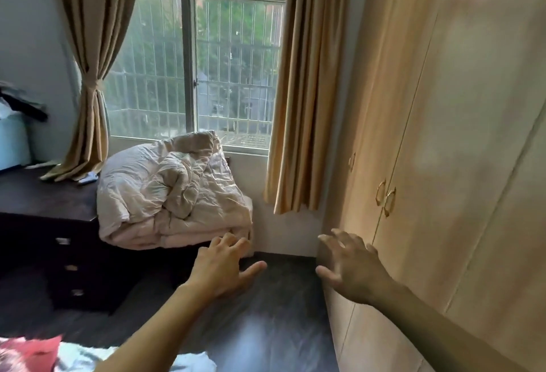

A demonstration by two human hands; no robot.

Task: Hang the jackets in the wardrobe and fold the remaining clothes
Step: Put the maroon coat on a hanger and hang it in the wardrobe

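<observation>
A tall light-wood wardrobe (443, 135) fills the right side, its doors closed, with two brass handles (385, 198) side by side at mid height. My right hand (351, 265) is stretched out with spread fingers just in front of the wardrobe's lower left corner, holding nothing. My left hand (224, 268) reaches forward over the dark floor, fingers spread and empty. Red and white clothing (38, 354) lies at the bottom left edge, blurred. Dark clothing (20, 102) sits at the far left.
A crumpled beige quilt (171, 191) is piled under the window beside a dark chest of drawers (59, 223). Tan curtains (304, 90) hang at both sides of the barred window. Dark floor (266, 327) stretches between the drawers and the wardrobe.
</observation>
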